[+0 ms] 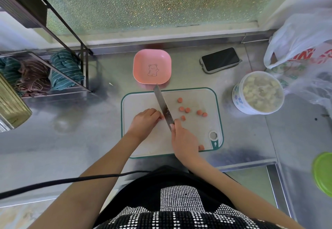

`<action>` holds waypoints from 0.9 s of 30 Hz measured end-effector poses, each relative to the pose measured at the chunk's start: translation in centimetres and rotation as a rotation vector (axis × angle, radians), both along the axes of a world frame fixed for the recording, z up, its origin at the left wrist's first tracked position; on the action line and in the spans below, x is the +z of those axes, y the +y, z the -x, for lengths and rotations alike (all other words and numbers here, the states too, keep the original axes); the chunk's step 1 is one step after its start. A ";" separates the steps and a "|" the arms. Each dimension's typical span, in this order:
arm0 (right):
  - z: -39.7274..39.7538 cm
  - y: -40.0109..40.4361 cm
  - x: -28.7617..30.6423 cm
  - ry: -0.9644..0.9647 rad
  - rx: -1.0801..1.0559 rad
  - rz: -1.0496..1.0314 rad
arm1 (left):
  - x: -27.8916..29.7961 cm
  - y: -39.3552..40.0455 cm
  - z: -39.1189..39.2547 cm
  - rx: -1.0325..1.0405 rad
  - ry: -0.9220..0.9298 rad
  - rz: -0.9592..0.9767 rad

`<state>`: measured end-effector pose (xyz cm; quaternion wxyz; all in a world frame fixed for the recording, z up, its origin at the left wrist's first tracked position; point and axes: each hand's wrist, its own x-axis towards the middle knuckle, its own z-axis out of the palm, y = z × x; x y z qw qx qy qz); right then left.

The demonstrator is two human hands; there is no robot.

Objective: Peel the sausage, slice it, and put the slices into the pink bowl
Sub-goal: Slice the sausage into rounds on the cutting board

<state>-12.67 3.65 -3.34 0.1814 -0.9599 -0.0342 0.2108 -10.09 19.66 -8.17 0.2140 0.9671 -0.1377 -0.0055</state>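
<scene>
Right hand (185,139) grips knife (164,107); left hand (144,119) pins sausage stub (162,117). Slices (185,110) on cutting board (143,99); pink bowl (152,66) holds none.

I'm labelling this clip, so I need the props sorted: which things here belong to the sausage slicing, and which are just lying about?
In use: knife, right hand, left hand, sausage stub, slices, cutting board, pink bowl.

Lying about: phone, lidded tub, plastic bags, folded cloths, green lid.
</scene>
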 end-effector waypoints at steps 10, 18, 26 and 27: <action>0.3 0.2 -1.2 -0.001 0.010 -0.010 | -0.3 -0.6 -0.5 0.033 0.051 -0.018; 0.3 0.4 -1.6 -0.035 0.042 0.028 | -0.6 -0.4 -0.5 0.033 0.064 -0.005; 0.0 0.1 -2.0 -0.020 0.126 0.084 | -0.8 -0.4 -0.5 0.021 0.041 -0.001; -0.1 0.1 -2.1 -0.015 0.128 0.086 | -0.9 -0.5 -0.5 0.031 0.041 -0.001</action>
